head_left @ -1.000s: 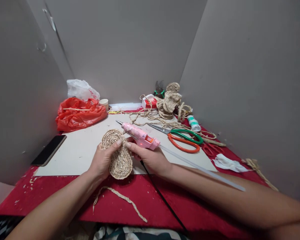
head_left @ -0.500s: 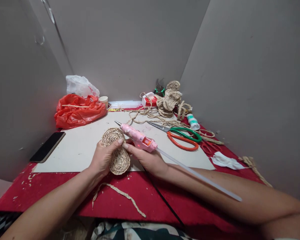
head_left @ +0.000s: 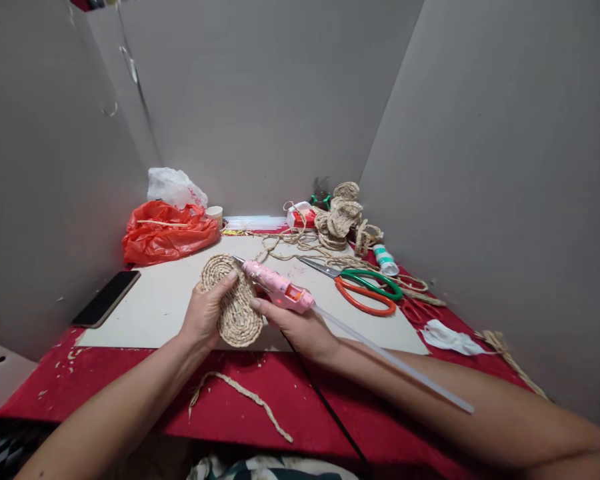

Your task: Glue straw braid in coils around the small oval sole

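My left hand (head_left: 206,310) grips a coiled straw-rope sole (head_left: 241,317), shaped like a figure eight, with the thumb lying across its face. Closed around a pink glue gun (head_left: 275,283) is my right hand (head_left: 300,327), its thumb beside the sole's right edge. The gun's metal nozzle points left and sits at the sole's upper right edge; I cannot tell whether it touches. From the gun's back a long translucent glue stick (head_left: 395,360) runs over my right forearm. A short braided cord (head_left: 253,397) lies on the red cloth below my hands.
A pale board (head_left: 145,310) covers the red-clothed table (head_left: 145,387). Scissors (head_left: 365,290) with green and orange handles lie right of the gun. Behind them are a rope heap (head_left: 343,217) and a tape roll (head_left: 385,260). A phone (head_left: 107,298) and red plastic bag (head_left: 170,233) are left.
The glue gun's nozzle has come down from above the sole to its upper right edge. My right thumb has shifted slightly away from the sole. The camera view has tilted a little.
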### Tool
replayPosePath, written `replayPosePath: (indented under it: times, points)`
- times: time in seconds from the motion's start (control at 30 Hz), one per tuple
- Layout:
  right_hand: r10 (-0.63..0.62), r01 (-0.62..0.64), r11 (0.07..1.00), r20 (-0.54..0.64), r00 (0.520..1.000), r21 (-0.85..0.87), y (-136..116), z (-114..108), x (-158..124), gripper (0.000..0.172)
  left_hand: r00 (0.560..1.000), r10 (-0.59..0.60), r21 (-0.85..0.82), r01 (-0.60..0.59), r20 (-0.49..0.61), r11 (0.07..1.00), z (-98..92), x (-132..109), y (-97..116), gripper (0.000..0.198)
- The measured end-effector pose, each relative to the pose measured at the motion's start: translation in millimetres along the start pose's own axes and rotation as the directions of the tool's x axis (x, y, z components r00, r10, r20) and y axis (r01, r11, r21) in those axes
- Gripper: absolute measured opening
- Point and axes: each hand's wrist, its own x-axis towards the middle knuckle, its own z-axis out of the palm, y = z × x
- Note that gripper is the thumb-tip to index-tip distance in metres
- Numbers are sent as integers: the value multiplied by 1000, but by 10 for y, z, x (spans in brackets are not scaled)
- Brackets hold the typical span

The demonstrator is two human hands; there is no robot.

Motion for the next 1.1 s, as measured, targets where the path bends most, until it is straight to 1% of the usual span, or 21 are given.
replayPosePath:
  times: [0.07, 0.13, 0.2, 0.27, 0.33, 0.4, 0.47, 0.5, 0.6, 0.67, 0.73, 0.8, 0.87, 0.97, 1.1]
  points:
    - [16, -14, 999, -42, 999, 41, -4, 23, 20, 40, 998, -5, -26, 7, 66, 1000, -20, 2, -1, 33]
    - [38, -28, 995, -109, 993, 100, 2, 38, 43, 31, 986, -53, -56, 62, 156, 997, -44, -5, -2, 34]
    - [43, -16, 984, -153, 987, 175, 16, 43, 62, 28, 967, -123, -70, 142, 223, 987, -64, -21, -10, 33]
    - [51, -15, 976, -161, 986, 218, 31, 41, 74, 29, 955, -167, -62, 187, 244, 980, -71, -37, -31, 31]
    - [74, -42, 975, -141, 987, 218, 46, 36, 78, 29, 964, -164, -52, 179, 208, 983, -64, -43, -63, 26]
    - [106, -82, 979, -124, 987, 187, 63, 30, 76, 28, 980, -147, -52, 155, 137, 987, -46, -32, -91, 22]
    - [121, -103, 984, -119, 986, 149, 80, 24, 70, 31, 986, -136, -64, 143, 101, 988, -28, -11, -101, 22]
    - [125, -110, 986, -114, 986, 127, 87, 22, 66, 34, 985, -135, -72, 143, 108, 987, -21, 2, -96, 24]
    - [134, -126, 989, -97, 986, 79, 78, 14, 52, 44, 973, -136, -102, 156, 186, 982, -19, 39, -34, 32]
    - [141, -134, 989, -111, 984, 69, 48, 5, 49, 46, 970, -128, -121, 155, 208, 980, -31, 61, 31, 36]
    - [134, -122, 990, -172, 976, 77, 14, -14, 62, 45, 976, -113, -136, 140, 187, 981, -56, 85, 96, 36]
    - [94, -76, 994, -242, 966, 79, -6, -45, 93, 44, 983, -106, -143, 128, 152, 981, -91, 116, 148, 36]
    - [54, -40, 998, -282, 958, 54, -1, -85, 137, 43, 984, -113, -138, 131, 135, 982, -133, 153, 182, 36]
    - [63, -76, 997, -293, 954, -30, 59, -139, 200, 43, 987, -99, -119, 115, 128, 986, -193, 212, 222, 37]
    - [106, -143, 982, -266, 958, -121, 178, -196, 264, 37, 990, -69, -77, 79, 125, 994, -263, 295, 274, 37]
